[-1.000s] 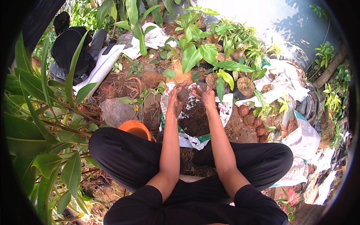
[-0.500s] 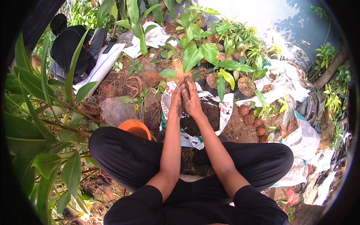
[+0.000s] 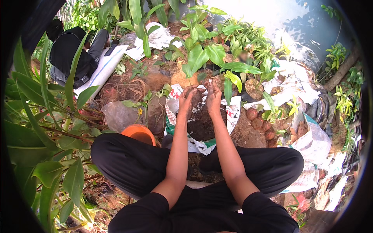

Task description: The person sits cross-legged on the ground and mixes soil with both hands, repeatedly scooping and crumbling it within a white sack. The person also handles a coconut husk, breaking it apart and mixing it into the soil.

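Observation:
A white sack with red and green print (image 3: 233,118) lies opened in front of my crossed legs, with dark soil (image 3: 202,126) inside it. White crumbs are scattered over the soil between my hands. At the soil's left side is my left hand (image 3: 187,100), dirty, its fingers curved inward and apart from the other hand. Facing it on the right, my right hand (image 3: 213,97) is also soil-covered, with fingers loosely bent and white bits by the fingertips. Both hands look open; whether some soil rests against the palms is hard to see.
An orange pot (image 3: 140,134) stands beside my left knee. Potted green plants (image 3: 206,54) crowd just beyond the sack. Round brown pots (image 3: 257,123) lie to the right. Large leaves (image 3: 31,128) fill the left side. Another person (image 3: 74,54) sits at the far left by a white sack (image 3: 103,72).
My hands, pressed palm to palm before, have moved apart and slightly nearer to me, uncovering the soil between them. White crumbs now show on the soil.

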